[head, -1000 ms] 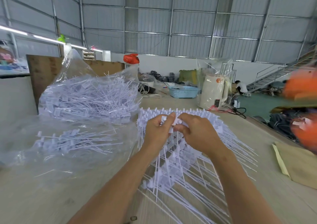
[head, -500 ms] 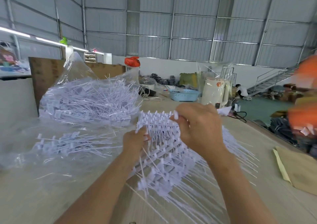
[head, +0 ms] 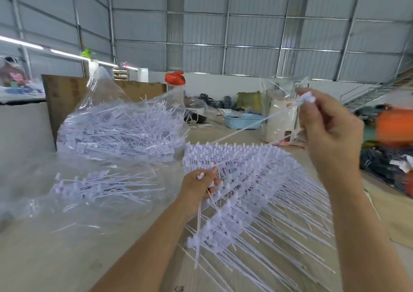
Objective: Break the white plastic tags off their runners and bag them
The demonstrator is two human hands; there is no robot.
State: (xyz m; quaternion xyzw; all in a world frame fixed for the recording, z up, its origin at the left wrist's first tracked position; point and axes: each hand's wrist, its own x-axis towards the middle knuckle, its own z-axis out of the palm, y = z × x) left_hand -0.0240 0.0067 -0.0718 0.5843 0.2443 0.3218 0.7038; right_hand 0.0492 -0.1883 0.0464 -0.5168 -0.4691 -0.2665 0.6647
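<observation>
Raised at the far right, the right hand (head: 328, 133) pinches one white tag (head: 257, 122) slanting down-left toward the runner pile (head: 257, 191), where the left hand (head: 201, 186) grips another near-upright tag (head: 198, 224).

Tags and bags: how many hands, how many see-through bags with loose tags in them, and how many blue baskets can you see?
Hands: 2, the left hand and the right hand, each holding white tags.
Clear bags with loose tags: 2, the big bag and the small bag.
Blue baskets: 1.
Total: 5.
</observation>
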